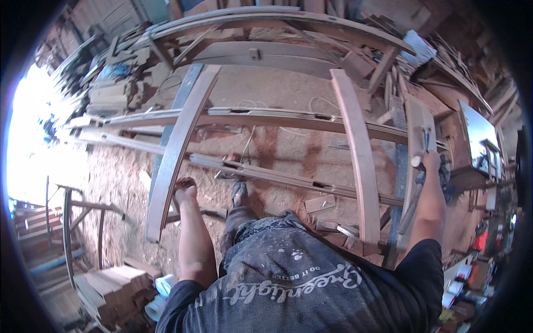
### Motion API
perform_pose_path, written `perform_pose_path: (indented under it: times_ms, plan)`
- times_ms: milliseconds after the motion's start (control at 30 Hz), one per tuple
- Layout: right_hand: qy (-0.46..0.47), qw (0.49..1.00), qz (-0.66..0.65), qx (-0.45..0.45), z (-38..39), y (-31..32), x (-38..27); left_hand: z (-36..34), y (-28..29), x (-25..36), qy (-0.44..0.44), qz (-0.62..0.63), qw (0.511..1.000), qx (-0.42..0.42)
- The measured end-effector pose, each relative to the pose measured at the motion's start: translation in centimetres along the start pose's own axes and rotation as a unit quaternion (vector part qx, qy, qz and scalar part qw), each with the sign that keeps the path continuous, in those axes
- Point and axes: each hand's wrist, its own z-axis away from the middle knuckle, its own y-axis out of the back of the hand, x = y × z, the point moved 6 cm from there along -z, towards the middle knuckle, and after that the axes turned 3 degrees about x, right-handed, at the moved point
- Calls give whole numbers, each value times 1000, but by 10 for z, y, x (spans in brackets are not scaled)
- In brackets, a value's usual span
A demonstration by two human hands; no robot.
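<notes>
My left hand (186,190) is at the right edge of a long, pale wooden plank (180,144), its fingers curled against it and partly hidden. This plank slants across two slotted wooden rails that run left to right. A second plank (357,150) crosses the same rails on the right. Out at the far right, my right hand (430,161) is closed around a slim hammer-like tool (426,137) with a bluish metal upper end. Beside that hand is a small, round white thing (416,161) of unclear kind. Mortise slots show in the far rail (266,115) and the near rail (283,178).
A long wooden bench (266,16) stands at the back, with stacked boards left of it. Cut wood blocks (114,291) are piled at lower left, near a metal-framed stand (69,233). A small board (320,203) and sawdust lie on the ground. A shiny panel (478,136) leans at right.
</notes>
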Motion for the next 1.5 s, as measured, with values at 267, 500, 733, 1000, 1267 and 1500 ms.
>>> perform_pose_path:
  times_ms: [267, 500, 733, 1000, 1267, 1500]
  plan:
    - [-80, 992, -71, 69, -14, 23, 10, 109, 33, -92, 190, -515, 835, -23]
    - [145, 849, -490, 135, 82, 163, -188, 303, -156, -243, 149, -633, 521, -553]
    - [409, 785, -465, -14, 298, 248, -388, 319, -220, -268, 90, -447, 824, -338]
    - [-228, 972, -41, -45, 243, 113, -59, 218, -237, -152, 25, -408, 810, -421]
    - [-321, 664, -671, -76, 283, 168, -112, 194, -207, -141, -35, -469, 809, -352]
    - [-350, 582, -729, -88, 248, 141, -126, 180, -167, -160, -150, -578, 732, -329]
